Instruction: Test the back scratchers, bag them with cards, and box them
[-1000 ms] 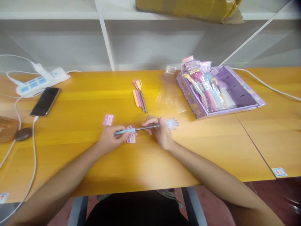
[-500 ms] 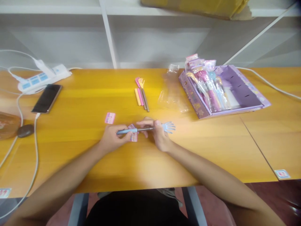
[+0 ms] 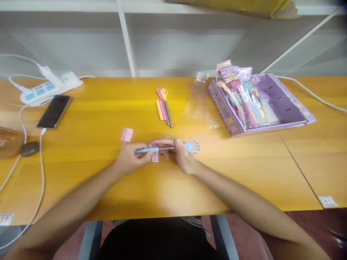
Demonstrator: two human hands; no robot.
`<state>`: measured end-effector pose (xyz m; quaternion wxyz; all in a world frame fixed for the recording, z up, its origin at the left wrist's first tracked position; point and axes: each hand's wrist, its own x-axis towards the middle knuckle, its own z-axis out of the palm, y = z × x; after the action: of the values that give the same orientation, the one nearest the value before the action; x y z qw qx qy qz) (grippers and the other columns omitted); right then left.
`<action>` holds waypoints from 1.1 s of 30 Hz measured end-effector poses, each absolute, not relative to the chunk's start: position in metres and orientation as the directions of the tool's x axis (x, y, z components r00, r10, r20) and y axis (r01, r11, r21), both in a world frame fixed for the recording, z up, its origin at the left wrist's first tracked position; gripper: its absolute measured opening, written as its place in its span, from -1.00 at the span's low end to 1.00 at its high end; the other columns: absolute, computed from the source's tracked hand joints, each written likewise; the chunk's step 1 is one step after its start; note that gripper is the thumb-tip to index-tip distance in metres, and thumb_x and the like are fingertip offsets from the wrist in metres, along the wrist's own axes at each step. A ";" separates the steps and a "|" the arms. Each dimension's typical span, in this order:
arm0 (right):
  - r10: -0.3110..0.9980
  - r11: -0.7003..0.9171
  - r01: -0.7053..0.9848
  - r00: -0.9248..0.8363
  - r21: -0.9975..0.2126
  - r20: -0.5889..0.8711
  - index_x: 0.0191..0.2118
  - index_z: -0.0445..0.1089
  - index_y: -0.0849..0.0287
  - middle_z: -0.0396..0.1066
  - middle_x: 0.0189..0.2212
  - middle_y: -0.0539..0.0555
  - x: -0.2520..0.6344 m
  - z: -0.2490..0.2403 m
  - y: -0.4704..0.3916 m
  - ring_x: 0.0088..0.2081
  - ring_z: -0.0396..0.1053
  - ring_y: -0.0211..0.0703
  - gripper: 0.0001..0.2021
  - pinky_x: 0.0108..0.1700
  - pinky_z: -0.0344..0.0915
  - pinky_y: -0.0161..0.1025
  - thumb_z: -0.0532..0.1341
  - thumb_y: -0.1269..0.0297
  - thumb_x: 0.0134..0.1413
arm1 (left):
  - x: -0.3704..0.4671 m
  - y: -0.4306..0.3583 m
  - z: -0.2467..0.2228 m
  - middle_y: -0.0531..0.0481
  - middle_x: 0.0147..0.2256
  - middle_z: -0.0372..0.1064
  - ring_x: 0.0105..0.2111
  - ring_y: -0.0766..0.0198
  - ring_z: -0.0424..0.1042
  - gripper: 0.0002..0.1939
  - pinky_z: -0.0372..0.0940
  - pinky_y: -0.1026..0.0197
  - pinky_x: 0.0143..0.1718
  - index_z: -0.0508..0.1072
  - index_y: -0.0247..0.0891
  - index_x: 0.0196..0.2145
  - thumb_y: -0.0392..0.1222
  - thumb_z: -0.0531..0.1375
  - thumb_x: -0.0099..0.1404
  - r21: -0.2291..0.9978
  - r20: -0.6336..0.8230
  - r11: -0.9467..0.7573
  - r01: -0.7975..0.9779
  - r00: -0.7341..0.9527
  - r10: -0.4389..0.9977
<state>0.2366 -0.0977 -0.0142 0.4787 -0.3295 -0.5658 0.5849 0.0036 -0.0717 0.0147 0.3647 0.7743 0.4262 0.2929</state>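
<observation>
A blue back scratcher [image 3: 146,150] with a metal rod lies across both my hands, its hand-shaped head to the right. My left hand [image 3: 129,157] is closed on the blue handle. My right hand [image 3: 182,155] grips the rod just below the head. A small printed card [image 3: 155,157] shows under the handle by my left fingertips; whether I hold it or it lies on the table, I cannot tell. Another pink card [image 3: 127,134] lies flat behind my left hand. Farther back are a yellow back scratcher [image 3: 164,94] and a pink one [image 3: 159,92], side by side.
At the right, a purple display box [image 3: 230,124] holds several wrapped back scratchers [image 3: 245,104]. Clear plastic bags [image 3: 199,103] lie beside it. To the left are a phone [image 3: 54,112], a power strip [image 3: 51,88], cables and a dark oval object [image 3: 29,148].
My right hand has shifted slightly left along with the scratcher's head, so the exposed rod looks a little shorter. My left hand stays nearly in place. The camera view has moved slightly.
</observation>
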 end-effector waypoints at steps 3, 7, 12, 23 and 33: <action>0.945 0.060 -0.192 -0.306 -0.980 0.117 0.20 0.61 -0.04 0.51 -0.14 0.13 0.238 -0.015 -0.097 -0.31 0.38 -0.10 -0.32 -0.26 0.33 -0.12 -0.12 -0.29 0.53 | 0.004 -0.071 0.016 0.17 -0.64 0.18 -0.61 0.42 0.10 -0.72 0.01 0.29 -0.56 0.48 -0.25 -0.50 -0.12 0.28 0.35 0.837 0.103 -0.331 0.436 0.469 0.877; 0.960 -0.044 -0.271 -0.277 -0.962 0.034 0.24 0.57 0.00 0.44 -0.31 0.05 0.240 -0.012 -0.091 -0.42 0.27 -0.16 -0.29 -0.31 0.29 -0.15 -0.03 -0.38 0.45 | -0.001 -0.066 0.015 0.14 -0.57 0.29 -0.59 0.40 0.13 -0.79 0.02 0.29 -0.54 0.56 -0.25 -0.34 -0.06 0.30 0.36 0.934 0.021 -0.175 0.311 0.442 0.897; 0.977 -0.075 -0.414 -0.212 -0.907 0.016 0.19 0.58 0.02 0.28 -0.43 -0.03 0.237 0.007 -0.083 -0.56 0.01 -0.25 -0.35 -0.50 0.02 -0.22 0.13 -0.37 0.35 | -0.001 -0.060 0.018 0.27 -0.59 0.06 -0.66 0.47 -0.10 -0.56 -0.06 0.30 -0.57 0.43 -0.18 -0.23 0.17 0.45 0.22 0.952 -0.006 0.109 -0.286 0.337 0.941; 0.966 -0.168 -0.560 -0.259 -0.811 -0.021 0.04 0.62 0.11 0.22 -0.50 -0.04 0.186 0.035 -0.167 -0.56 0.01 -0.26 -0.42 -0.46 -0.01 -0.21 0.06 -0.25 0.44 | 0.041 -0.126 0.030 0.18 -0.59 -0.08 -0.58 0.39 -0.02 -0.45 -0.07 0.26 -0.56 0.18 -0.17 -0.53 0.29 0.28 0.26 0.909 -0.330 0.374 -0.183 0.230 0.916; 0.966 -0.054 -0.619 0.167 -0.783 -0.199 -0.30 0.65 0.19 -0.19 -0.58 -0.17 0.275 0.020 -0.179 -0.58 -0.20 -0.32 -0.61 -0.54 -0.10 -0.27 0.33 -0.07 0.25 | -0.029 -0.132 0.048 0.19 -0.60 -0.19 -0.61 0.39 -0.07 -0.54 0.04 0.27 -0.56 0.01 -0.15 -0.57 -0.06 0.22 0.29 0.949 -0.226 0.210 -0.235 -0.047 0.973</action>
<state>0.2749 -0.1788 0.0202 0.6522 -0.3977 -0.2178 0.6075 -0.0285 -0.1323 0.0482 0.5877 0.3622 0.5093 0.5138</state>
